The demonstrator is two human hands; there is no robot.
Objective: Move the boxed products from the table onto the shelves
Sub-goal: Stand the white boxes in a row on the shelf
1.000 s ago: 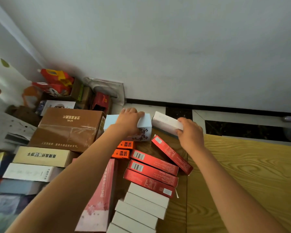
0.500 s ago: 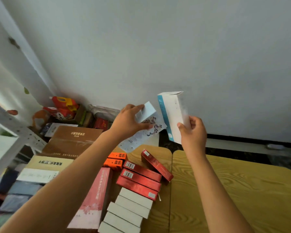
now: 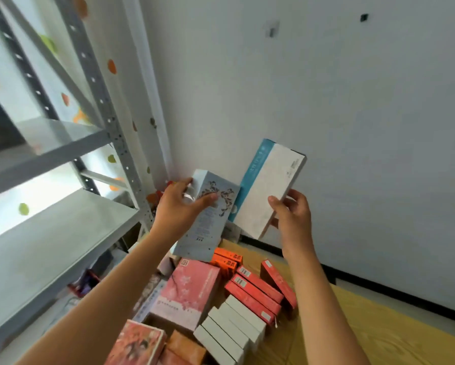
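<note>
Your left hand (image 3: pixel 177 206) grips the pale blue box (image 3: pixel 206 214), right hand (image 3: pixel 291 214) the white box (image 3: pixel 268 191); set both flat near the shelf (image 3: pixel 63 233) front edge

print on boxes (image 3: pixel 252 293) blurred, unreadable

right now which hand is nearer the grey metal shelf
Left. The left hand, gripping the pale blue patterned box, is beside the grey metal shelf; the right hand is farther right.
</note>
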